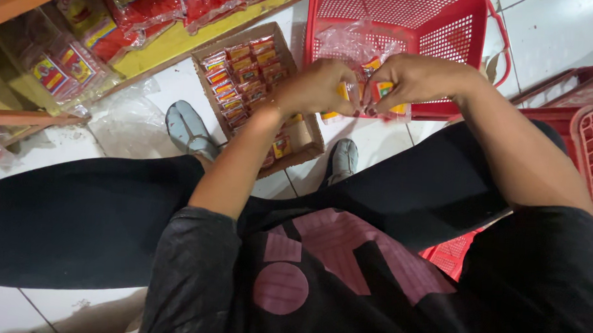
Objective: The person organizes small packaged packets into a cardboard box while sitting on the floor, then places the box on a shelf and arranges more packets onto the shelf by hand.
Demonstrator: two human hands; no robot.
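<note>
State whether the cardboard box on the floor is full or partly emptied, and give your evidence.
Partly emptied. The box holds rows of small packets at its far end, while bare cardboard shows at the near end beside a few packets.

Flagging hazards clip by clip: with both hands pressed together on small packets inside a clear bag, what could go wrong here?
1. The left hand and right hand pinch the small packets in the clear bag in mid-air; one could slip and fall to the floor.
2. The cardboard box of packets lies between the feet; a shifted foot might crush it.
</note>
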